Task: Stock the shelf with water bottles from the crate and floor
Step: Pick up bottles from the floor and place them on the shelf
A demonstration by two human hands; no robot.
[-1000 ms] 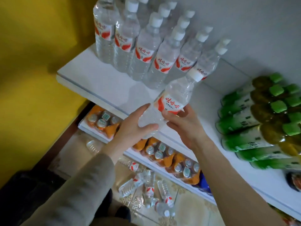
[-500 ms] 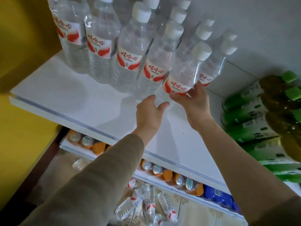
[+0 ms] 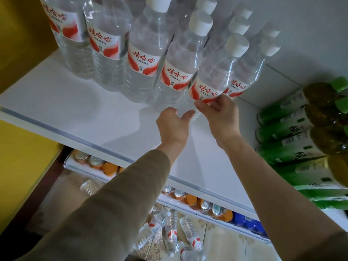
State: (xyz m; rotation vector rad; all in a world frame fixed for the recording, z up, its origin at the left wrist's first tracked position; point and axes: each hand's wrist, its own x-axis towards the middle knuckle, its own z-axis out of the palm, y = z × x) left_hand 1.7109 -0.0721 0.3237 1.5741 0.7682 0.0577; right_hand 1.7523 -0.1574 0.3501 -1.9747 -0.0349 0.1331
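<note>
step: seating bottle (image 3: pixel 212 72) on shelf (image 3: pixel 75 110) | left hand (image 3: pixel 173 125), right hand (image 3: pixel 220 113) grip its base, apparently | next: release, fetch floor bottles (image 3: pixel 190 232)

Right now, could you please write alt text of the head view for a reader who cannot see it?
The left hand and right hand hold a water bottle at the end of a row on a white shelf; green bottles stand nearby, loose bottles lie on the floor.
</note>
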